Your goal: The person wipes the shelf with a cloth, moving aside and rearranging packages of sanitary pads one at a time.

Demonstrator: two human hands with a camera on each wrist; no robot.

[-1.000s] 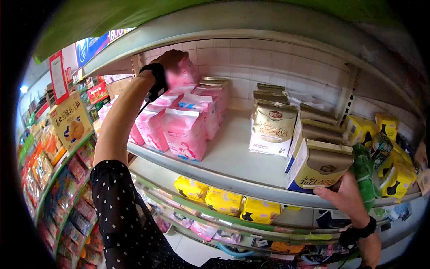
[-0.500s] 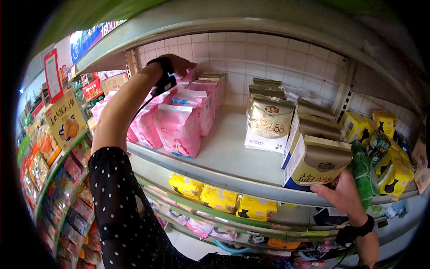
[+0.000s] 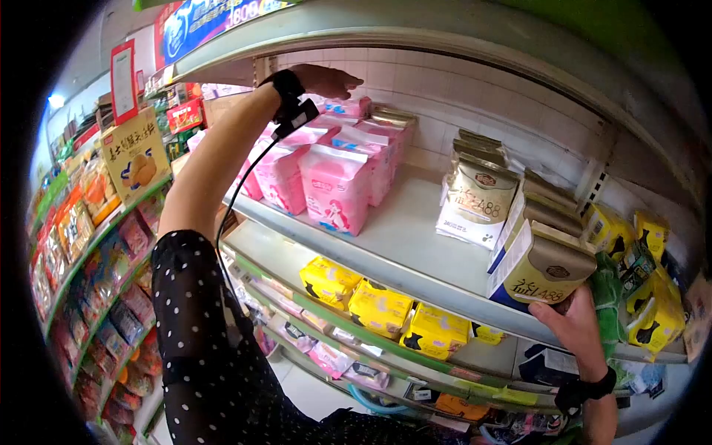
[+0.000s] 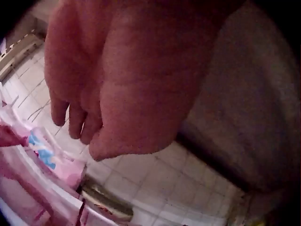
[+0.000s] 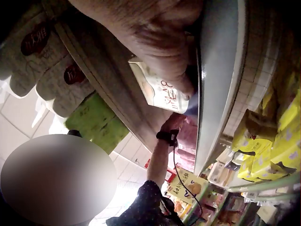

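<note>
My left hand [image 3: 326, 80] is over the back of the pink packs, palm down, fingers stretched out and holding nothing. Just beneath it, a pink pack [image 3: 347, 107] sits at the back of the group. In the left wrist view the palm [image 4: 141, 84] is in front of the white tiled wall, above pink packs [image 4: 61, 160]. At the shelf's front right, my right hand [image 3: 572, 326] holds the lower right corner of a gold-and-white pack [image 3: 545, 267], thumb on its front; the other fingers are mostly hidden. The right wrist view shows the hand [image 5: 160, 42] against that pack [image 5: 162, 92].
More gold packs [image 3: 478, 196] stand in rows behind and left of the held one. Yellow packs [image 3: 656, 304] and a green bag [image 3: 608, 297] crowd the right end. Yellow packs [image 3: 378, 308] line the shelf below. The upper shelf's edge [image 3: 415, 43] overhangs the left hand.
My left hand has let go of a pink pack at the back of the pink group and risen above it, fingers straightened. The right hand keeps its hold on the gold-and-white pack. The head view has shifted.
</note>
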